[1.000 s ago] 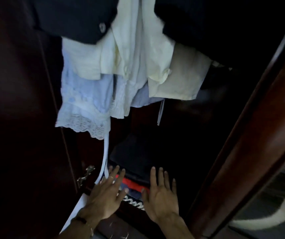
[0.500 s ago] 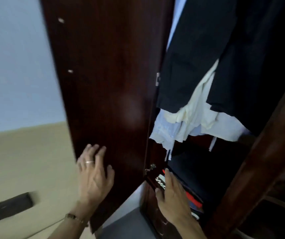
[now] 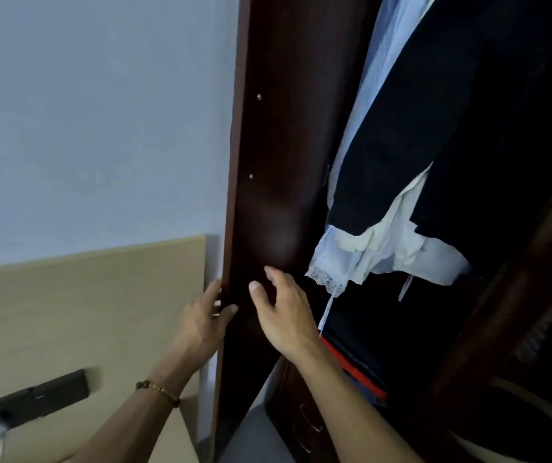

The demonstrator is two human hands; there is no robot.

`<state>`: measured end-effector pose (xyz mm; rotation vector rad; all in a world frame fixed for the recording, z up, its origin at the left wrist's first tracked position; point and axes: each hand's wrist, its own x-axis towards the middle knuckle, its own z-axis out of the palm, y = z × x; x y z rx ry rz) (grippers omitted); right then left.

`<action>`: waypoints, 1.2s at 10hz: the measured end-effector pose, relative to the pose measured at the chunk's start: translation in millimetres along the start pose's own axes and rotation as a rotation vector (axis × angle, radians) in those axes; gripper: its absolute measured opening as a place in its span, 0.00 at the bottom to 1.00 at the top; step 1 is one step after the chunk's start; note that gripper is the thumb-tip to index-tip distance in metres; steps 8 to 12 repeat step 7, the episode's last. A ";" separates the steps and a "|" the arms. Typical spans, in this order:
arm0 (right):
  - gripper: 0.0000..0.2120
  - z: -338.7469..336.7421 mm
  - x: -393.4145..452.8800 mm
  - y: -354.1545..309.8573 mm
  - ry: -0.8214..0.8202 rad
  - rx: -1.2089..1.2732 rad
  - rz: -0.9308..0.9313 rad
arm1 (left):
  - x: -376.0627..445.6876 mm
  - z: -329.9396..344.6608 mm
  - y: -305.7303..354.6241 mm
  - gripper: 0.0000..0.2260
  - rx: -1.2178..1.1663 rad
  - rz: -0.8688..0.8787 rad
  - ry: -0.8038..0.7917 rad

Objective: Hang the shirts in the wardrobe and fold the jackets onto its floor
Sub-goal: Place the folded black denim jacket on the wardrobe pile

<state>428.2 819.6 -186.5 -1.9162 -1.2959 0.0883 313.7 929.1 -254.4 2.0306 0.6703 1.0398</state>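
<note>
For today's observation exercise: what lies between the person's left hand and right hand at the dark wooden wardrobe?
In the head view, the dark brown wardrobe door lies between them: the left hand grips its outer edge, the right hand is at its inner face.

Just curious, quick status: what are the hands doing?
Left hand grips wardrobe door edge. Right hand open, by its inner face. Shirts hang inside. Nothing blocking.

No text, label, brand, number or sign can be read anywhere in this view.
</note>
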 end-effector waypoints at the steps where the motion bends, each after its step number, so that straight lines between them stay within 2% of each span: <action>1: 0.27 -15.9 -14.6 -8.4 0.124 -0.028 0.074 | -18.9 19.0 11.1 0.34 0.067 0.169 -0.325; 2: 0.18 -45.5 -31.8 3.8 0.297 -0.252 0.168 | -24.1 40.6 30.2 0.39 0.448 0.310 -0.553; 3: 0.15 -81.7 -45.7 28.7 0.358 -0.359 0.286 | -26.9 53.0 53.0 0.35 0.498 0.316 -0.519; 4: 0.15 -120.6 -46.9 57.4 0.407 -0.352 0.466 | -19.4 55.4 60.0 0.34 0.537 0.323 -0.421; 5: 0.17 -155.0 -32.5 86.7 0.440 -0.257 0.664 | -7.6 53.6 62.0 0.40 0.619 0.335 -0.358; 6: 0.28 -173.7 -20.8 102.2 0.474 -0.064 0.713 | 8.4 51.8 64.2 0.38 0.664 0.331 -0.262; 7: 0.39 -179.0 -21.4 110.3 0.468 -0.072 0.667 | 22.4 47.6 69.7 0.37 0.731 0.324 -0.159; 12: 0.39 -179.0 -21.4 110.3 0.468 -0.072 0.667 | 22.4 47.6 69.7 0.37 0.731 0.324 -0.159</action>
